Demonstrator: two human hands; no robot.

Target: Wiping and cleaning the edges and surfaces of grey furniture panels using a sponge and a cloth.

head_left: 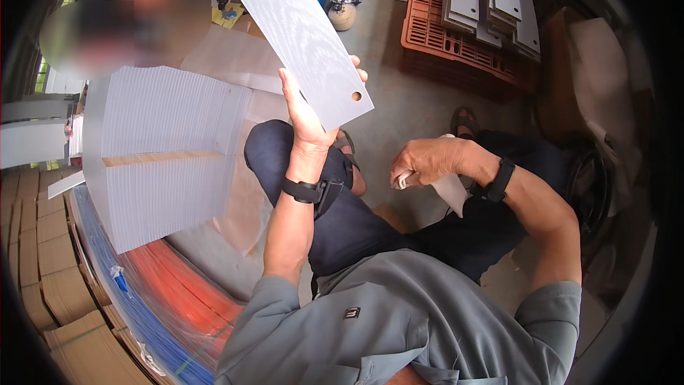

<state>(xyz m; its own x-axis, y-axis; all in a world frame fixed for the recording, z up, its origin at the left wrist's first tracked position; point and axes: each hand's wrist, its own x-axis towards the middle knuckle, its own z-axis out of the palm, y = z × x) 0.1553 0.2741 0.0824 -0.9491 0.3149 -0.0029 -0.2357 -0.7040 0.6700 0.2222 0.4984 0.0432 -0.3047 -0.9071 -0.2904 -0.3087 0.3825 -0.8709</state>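
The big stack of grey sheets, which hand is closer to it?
Left. The left hand, holding a grey plate, is beside the stack; the right hand, clutching a white cloth, is farther off.

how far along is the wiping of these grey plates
Done, apparently: a few plates lie on the orange crate. In hand: the left hand holds up one plate while the right hand grips a white cloth. Left, seemingly: the big stack beside the person.

Stack of sheets (167,171) left of the raised plate (303,39); crate (456,46) of plates behind, right.
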